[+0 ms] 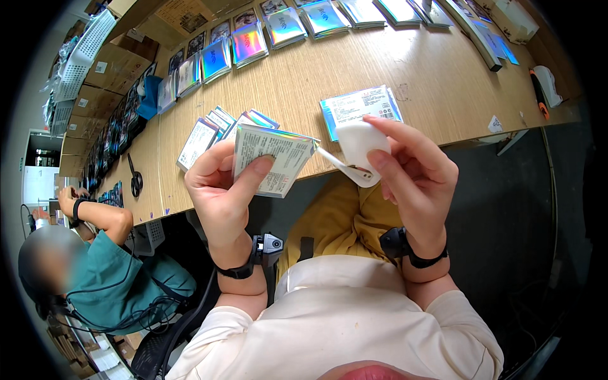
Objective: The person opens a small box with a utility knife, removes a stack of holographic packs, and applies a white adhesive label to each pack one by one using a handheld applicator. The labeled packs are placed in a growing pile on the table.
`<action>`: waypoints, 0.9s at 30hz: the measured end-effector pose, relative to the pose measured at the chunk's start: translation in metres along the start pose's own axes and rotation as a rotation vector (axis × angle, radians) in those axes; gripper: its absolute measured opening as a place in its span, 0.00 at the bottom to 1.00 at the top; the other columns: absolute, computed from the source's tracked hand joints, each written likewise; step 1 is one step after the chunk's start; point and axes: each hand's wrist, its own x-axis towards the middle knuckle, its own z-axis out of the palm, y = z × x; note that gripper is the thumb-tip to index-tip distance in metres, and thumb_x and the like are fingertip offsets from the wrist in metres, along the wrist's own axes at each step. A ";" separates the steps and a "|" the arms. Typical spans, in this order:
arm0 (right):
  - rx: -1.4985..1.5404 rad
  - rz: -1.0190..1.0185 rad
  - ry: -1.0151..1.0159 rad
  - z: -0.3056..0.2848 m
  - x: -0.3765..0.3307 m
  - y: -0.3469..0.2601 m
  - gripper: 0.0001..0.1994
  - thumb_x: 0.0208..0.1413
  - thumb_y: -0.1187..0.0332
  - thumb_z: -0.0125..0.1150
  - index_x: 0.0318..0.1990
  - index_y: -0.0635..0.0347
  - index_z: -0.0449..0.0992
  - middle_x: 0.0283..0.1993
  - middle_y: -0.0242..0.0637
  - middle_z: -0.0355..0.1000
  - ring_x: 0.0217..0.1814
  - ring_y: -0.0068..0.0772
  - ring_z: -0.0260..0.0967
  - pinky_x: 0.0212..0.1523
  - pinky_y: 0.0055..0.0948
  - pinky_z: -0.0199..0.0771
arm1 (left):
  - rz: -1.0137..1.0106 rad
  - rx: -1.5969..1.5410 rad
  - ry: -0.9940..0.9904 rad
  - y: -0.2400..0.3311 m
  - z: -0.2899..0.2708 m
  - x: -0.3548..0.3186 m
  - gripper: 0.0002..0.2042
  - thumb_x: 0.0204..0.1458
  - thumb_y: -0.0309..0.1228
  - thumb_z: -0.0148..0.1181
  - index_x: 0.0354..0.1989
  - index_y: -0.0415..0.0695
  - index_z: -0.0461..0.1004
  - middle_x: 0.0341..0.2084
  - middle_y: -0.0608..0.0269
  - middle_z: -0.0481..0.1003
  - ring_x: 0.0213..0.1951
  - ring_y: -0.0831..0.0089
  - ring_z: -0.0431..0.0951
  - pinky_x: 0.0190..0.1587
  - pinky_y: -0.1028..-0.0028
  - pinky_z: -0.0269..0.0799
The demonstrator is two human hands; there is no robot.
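My left hand [218, 190] is closed on a flat, rectangular pack [269, 164] with small print and a shiny, clear-film edge, thumb across its face. In my right hand [421, 174], between thumb and fingers, is a small white hand-held bag sealer [358, 149]. Its two rounded halves stand apart, with a bit of brownish metal near the joint. One slim white arm of it reaches the upper right corner of the pack; whether they touch I cannot tell. Behind my left hand lie several similar packs [197, 144]. Another printed pack [361, 107] with blue iridescent edges lies beyond the sealer.
Rows of iridescent packs [250, 45] line the table's [278, 82] far side. Black scissors [135, 176] lie at left, an orange-and-black cutter [540, 95] at far right. A co-worker in a green shirt [120, 285] sits to my left. Cardboard boxes [117, 66] stand beyond.
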 end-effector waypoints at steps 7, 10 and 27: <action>-0.016 -0.018 0.010 -0.001 0.000 0.001 0.16 0.51 0.83 0.60 0.49 0.64 0.77 0.27 0.27 0.71 0.24 0.09 0.61 0.22 0.10 0.58 | -0.015 0.018 -0.027 0.000 -0.002 0.000 0.15 0.44 0.14 0.64 0.43 0.33 0.76 0.33 0.53 0.80 0.35 0.75 0.80 0.40 0.77 0.75; -0.058 -0.042 0.012 -0.001 0.000 0.001 0.16 0.51 0.83 0.61 0.48 0.64 0.77 0.27 0.28 0.71 0.24 0.10 0.62 0.23 0.10 0.58 | -0.039 0.033 -0.008 0.000 -0.002 -0.001 0.15 0.43 0.14 0.65 0.43 0.33 0.76 0.33 0.53 0.80 0.35 0.76 0.80 0.40 0.78 0.74; 0.370 0.234 -0.102 -0.006 0.001 0.005 0.15 0.54 0.80 0.59 0.50 0.61 0.76 0.27 0.27 0.72 0.19 0.06 0.56 0.19 0.09 0.51 | -0.163 -0.052 -0.176 0.000 -0.005 0.001 0.11 0.45 0.15 0.63 0.39 0.30 0.76 0.31 0.57 0.79 0.34 0.78 0.78 0.39 0.79 0.73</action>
